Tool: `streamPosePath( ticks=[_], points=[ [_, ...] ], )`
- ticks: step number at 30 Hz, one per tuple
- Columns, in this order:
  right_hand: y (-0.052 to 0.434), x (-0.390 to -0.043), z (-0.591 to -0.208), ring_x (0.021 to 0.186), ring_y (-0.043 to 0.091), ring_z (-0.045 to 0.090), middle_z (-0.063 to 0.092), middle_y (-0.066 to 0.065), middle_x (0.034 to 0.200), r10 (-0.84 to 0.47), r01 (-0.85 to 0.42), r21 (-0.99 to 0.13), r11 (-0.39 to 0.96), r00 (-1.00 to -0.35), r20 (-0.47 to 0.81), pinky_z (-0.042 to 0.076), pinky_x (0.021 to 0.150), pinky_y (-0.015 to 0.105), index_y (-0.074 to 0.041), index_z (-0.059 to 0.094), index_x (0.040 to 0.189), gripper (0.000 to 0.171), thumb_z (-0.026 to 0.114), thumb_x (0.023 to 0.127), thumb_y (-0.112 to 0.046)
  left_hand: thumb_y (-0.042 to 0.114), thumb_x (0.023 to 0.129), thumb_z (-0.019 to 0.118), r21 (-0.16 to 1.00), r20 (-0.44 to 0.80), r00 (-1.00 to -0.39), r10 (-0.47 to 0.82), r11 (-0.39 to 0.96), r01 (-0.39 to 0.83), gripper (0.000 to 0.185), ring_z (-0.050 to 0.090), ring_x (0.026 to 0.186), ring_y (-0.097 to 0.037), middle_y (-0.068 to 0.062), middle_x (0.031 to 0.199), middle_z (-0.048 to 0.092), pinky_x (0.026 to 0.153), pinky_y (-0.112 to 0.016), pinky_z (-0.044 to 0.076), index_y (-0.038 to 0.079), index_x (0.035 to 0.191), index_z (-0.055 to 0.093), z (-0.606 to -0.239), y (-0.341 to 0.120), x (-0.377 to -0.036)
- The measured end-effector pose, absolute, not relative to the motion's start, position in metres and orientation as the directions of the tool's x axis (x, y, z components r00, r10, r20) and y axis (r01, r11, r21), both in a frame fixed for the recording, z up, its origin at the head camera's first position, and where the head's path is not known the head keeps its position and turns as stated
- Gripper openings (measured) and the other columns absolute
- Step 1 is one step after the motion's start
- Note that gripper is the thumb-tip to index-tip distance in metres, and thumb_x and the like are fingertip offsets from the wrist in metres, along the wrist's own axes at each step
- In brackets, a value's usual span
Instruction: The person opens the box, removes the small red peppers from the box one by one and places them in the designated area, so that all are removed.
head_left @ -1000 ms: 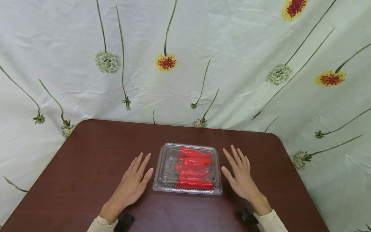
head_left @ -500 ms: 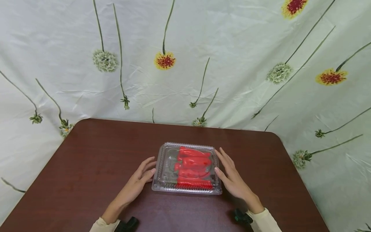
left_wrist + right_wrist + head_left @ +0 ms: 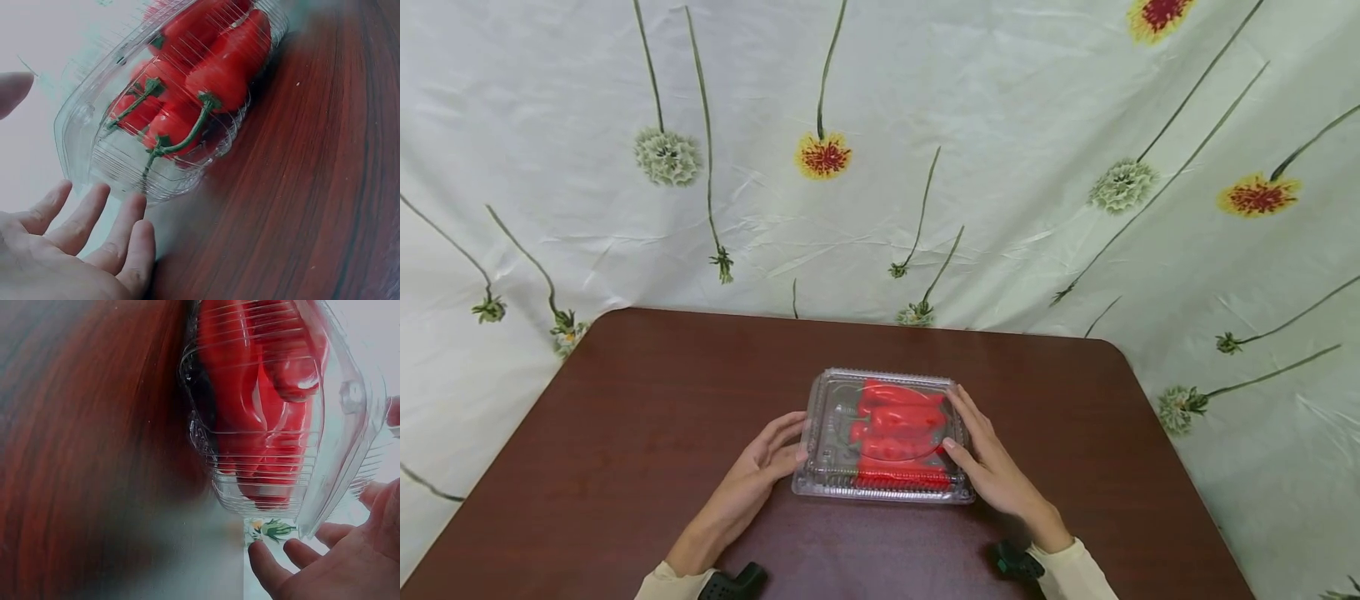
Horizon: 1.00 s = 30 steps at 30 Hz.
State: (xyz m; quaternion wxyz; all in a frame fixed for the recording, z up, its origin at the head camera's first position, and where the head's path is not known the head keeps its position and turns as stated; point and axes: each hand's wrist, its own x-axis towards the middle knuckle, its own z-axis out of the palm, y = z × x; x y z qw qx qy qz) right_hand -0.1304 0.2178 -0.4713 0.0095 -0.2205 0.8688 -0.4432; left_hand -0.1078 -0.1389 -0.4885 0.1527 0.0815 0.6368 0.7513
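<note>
Clear, ribbed plastic clamshell box of red peppers (image 3: 886,436) lies flat on the dark reddish-brown wooden surface (image 3: 625,433), right between our two hands. We judge it light and easy to lift, but the thin moulded shell should flex and crackle under a squeeze, and its glossy walls will likely be slick. The peppers (image 3: 206,69) inside look smooth, firm and waxy, with thin green stems (image 3: 181,137); they fill most of the tray, so we expect little shifting, though they could bruise if the lid is pressed in. The best hold, to our mind, is on the two short side walls or under the flared rim, where the ribs stiffen the plastic, rather than on the domed lid.

Our left hand (image 3: 758,467) sits at the box's left side, fingers (image 3: 786,433) loosely bent toward the wall and the thumb near the lower corner; in the left wrist view the fingers lie nearly straight just beside the shell, and we cannot quite tell whether they touch it yet. Our right hand (image 3: 992,462) lies along the right side, fingers (image 3: 970,412) stretched along the rim and thumb at the lid's edge, resting on the plastic rather than clasping it. Neither hand has a firm hold.

Behind the surface, beyond both hands, hangs a pale cloth printed with long-stemmed flowers (image 3: 925,125).
</note>
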Motion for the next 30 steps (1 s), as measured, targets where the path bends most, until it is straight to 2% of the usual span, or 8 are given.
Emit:
streamPosePath(
  ticks=[6,13,15,17,20,23,27,30],
  points=[
    [0.217,-0.132,-0.473,0.155,0.034,0.012,0.008,0.008,0.169,-0.399,-0.358,-0.798,0.484,-0.902,0.163,0.018,0.115,0.071,-0.025,0.02,0.161,0.07,0.056,0.101,-0.025,0.006,0.096,0.061,0.972,-0.05,-0.934,0.352,-0.198,-0.127,0.07,0.053,0.126,-0.01,-0.004,0.154,0.037,0.1,-0.022,0.045,0.009,0.156,0.025,-0.494,-0.14,-0.107],
    [0.217,-0.132,-0.476,0.153,0.039,0.011,0.007,0.013,0.169,-0.415,-0.38,-0.787,0.486,-0.893,0.175,0.018,0.111,0.075,-0.024,0.021,0.161,0.069,0.056,0.101,-0.023,0.002,0.085,0.076,0.978,-0.081,-0.923,0.376,-0.149,-0.146,0.092,0.04,0.136,0.001,-0.006,0.163,0.022,0.105,-0.012,0.036,0.017,0.157,0.021,-0.497,-0.138,-0.106],
    [0.217,-0.133,-0.476,0.153,0.038,0.01,0.006,0.011,0.169,-0.416,-0.379,-0.789,0.484,-0.893,0.173,0.018,0.112,0.075,-0.024,0.02,0.161,0.069,0.055,0.102,-0.022,0.003,0.082,0.079,0.981,-0.117,-0.923,0.366,-0.104,-0.165,0.095,0.036,0.139,-0.003,-0.002,0.164,0.021,0.11,-0.017,0.033,0.021,0.157,0.022,-0.496,-0.137,-0.106],
    [0.217,-0.133,-0.476,0.154,0.038,0.009,0.006,0.01,0.169,-0.412,-0.375,-0.791,0.483,-0.895,0.172,0.017,0.112,0.075,-0.024,0.02,0.161,0.069,0.055,0.102,-0.022,0.004,0.081,0.08,0.981,-0.143,-0.924,0.354,-0.075,-0.181,0.095,0.033,0.141,-0.011,0.0,0.164,0.022,0.116,-0.028,0.028,0.023,0.156,0.024,-0.495,-0.135,-0.107],
    [0.216,-0.133,-0.476,0.153,0.038,0.01,0.005,0.01,0.169,-0.406,-0.371,-0.792,0.485,-0.897,0.172,0.017,0.112,0.075,-0.023,0.02,0.161,0.068,0.054,0.102,-0.022,0.006,0.079,0.082,0.983,-0.159,-0.928,0.337,-0.034,-0.181,0.094,0.033,0.14,-0.024,-0.003,0.16,0.027,0.116,-0.043,0.026,0.023,0.154,0.027,-0.494,-0.132,-0.107],
    [0.216,-0.133,-0.477,0.153,0.039,0.01,0.006,0.012,0.169,-0.401,-0.372,-0.791,0.485,-0.899,0.176,0.018,0.111,0.075,-0.021,0.02,0.161,0.068,0.054,0.102,-0.022,0.005,0.079,0.083,0.988,-0.134,-0.937,0.323,-0.027,-0.15,0.092,0.034,0.139,-0.022,-0.002,0.159,0.026,0.113,-0.034,0.032,0.022,0.152,0.03,-0.496,-0.131,-0.107],
    [0.214,-0.133,-0.478,0.153,0.04,0.011,0.006,0.015,0.169,-0.402,-0.369,-0.792,0.486,-0.899,0.172,0.017,0.111,0.076,-0.02,0.02,0.161,0.067,0.053,0.102,-0.022,0.002,0.08,0.081,0.997,-0.01,-0.951,0.309,-0.074,-0.035,0.082,0.035,0.137,-0.008,0.001,0.161,0.02,0.104,-0.013,0.036,0.011,0.148,0.035,-0.503,-0.131,-0.106],
    [0.215,-0.133,-0.477,0.153,0.041,0.01,0.006,0.016,0.168,-0.402,-0.366,-0.789,0.493,-0.901,0.166,0.017,0.111,0.076,-0.019,0.02,0.161,0.067,0.053,0.103,-0.023,-0.002,0.078,0.081,0.991,0.091,-0.953,0.29,-0.121,0.058,0.075,0.04,0.132,-0.001,-0.002,0.158,0.024,0.102,-0.011,0.037,0.001,0.141,0.04,-0.508,-0.13,-0.107]
  ],
)
